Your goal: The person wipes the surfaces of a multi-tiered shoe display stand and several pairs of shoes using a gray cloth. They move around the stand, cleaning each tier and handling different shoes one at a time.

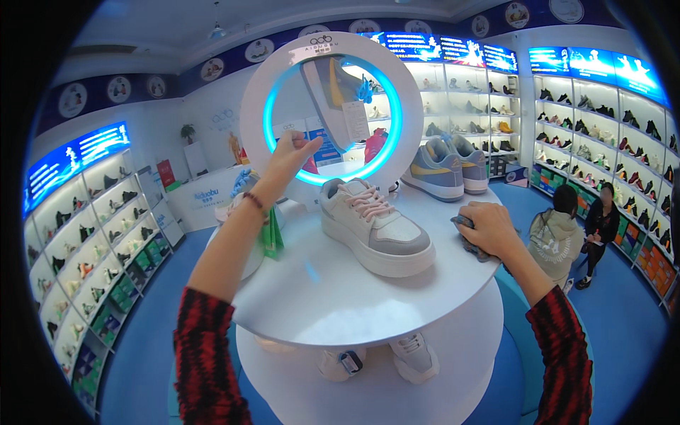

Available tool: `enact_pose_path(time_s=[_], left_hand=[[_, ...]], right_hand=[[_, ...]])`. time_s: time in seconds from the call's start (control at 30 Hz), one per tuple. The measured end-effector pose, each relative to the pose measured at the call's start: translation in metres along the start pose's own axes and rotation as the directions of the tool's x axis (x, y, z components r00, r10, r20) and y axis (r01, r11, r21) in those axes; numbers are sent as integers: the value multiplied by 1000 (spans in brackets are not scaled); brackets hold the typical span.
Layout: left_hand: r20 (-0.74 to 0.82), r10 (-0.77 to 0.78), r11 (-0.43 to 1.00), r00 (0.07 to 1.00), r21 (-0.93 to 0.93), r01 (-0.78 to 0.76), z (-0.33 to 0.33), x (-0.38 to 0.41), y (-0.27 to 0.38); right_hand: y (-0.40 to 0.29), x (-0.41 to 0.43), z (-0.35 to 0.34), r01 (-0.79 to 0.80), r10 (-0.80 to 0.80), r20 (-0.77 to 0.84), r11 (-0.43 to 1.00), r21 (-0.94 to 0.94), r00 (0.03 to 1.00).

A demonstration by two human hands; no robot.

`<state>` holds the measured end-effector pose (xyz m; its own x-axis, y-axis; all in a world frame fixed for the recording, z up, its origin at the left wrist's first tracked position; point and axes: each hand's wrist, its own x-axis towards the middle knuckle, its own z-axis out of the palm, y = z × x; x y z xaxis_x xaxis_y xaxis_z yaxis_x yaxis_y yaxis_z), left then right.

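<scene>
My right hand [489, 226] grips a crumpled dark cloth [472, 245] against the right side of the round white display table [329, 305]. My left hand [291, 156] is raised before the left side of a white ring stand [254, 106] lit blue inside; its fingers are loosely curled and nothing shows in them. Inside the ring a grey, white and yellow sneaker [326, 106] is tilted steeply, with a paper tag [355, 121] over it. Between my arms sits a white and grey sneaker [374, 228] with pink laces.
Grey and yellow sneakers [438, 167] stand at the table's back right. At the left, my forearm partly hides a shoe with blue laces [243, 180] and a green tag [272, 234]. A lower tier [451, 366] holds more shoes. Two people [558, 239] are at the right, by shoe shelves [611, 133].
</scene>
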<state>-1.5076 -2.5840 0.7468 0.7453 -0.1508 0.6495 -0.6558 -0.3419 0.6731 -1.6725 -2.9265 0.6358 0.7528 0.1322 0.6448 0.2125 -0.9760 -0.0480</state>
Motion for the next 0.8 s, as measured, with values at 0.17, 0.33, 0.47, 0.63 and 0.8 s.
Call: enact_pose_path(time_s=[0.17,0.33,0.47,0.63,0.8], left_hand=[[-26,-71,994,997,-86,68,32,51,-21],[191,60,942,980,-336,8,52,75,-54],[191,86,889,978,-458,11,66,84,-64],[219,-10,854,976,-506,122,76,102,-82],[200,109,776,974,-630,43,78,126,-99]], right_hand=[[4,2,6,-148,168,-68,962,229,983],[4,3,5,-138,164,-108,967,215,980],[3,2,3,-152,175,-95,965,215,980],[3,4,6,-194,211,-66,959,205,975],[-1,5,2,-194,212,-67,958,211,975]])
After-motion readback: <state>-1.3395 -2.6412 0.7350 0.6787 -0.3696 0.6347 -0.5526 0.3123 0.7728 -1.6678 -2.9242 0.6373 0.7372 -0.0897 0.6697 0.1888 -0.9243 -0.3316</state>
